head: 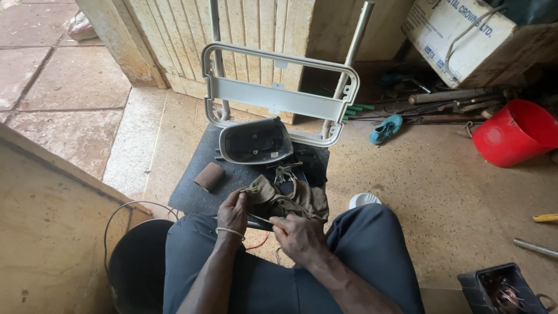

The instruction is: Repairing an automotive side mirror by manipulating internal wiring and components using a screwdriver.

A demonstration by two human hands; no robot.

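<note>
**Olive cloth and thin cable worked over a dark mat**

Olive-brown crumpled cloth [290, 199] lies at the near edge of a dark studded rubber mat [195, 195] on the sandy floor, just in front of the person's knees. The left hand [233, 212] pinches a small greenish piece at the cloth's left end, fingers closed on it. The right hand [299, 235] is clenched around a thin dark cable [261, 221] that runs between the two hands.

Farther on the mat sit a grey moulded plastic cover [256, 141], a bunch of metal keys [285, 171] and a small brown rectangular block [209, 176]. A pale grey metal carrier frame [276, 96] leans against the wooden slatted door beyond.

At far right, a white cardboard box [459, 35] with blue printed lettering stands tilted, a cord looped over it. Below it lies a red plastic bucket [514, 132]; a black plastic tray of scrap wire [503, 289] sits at near right.
</note>
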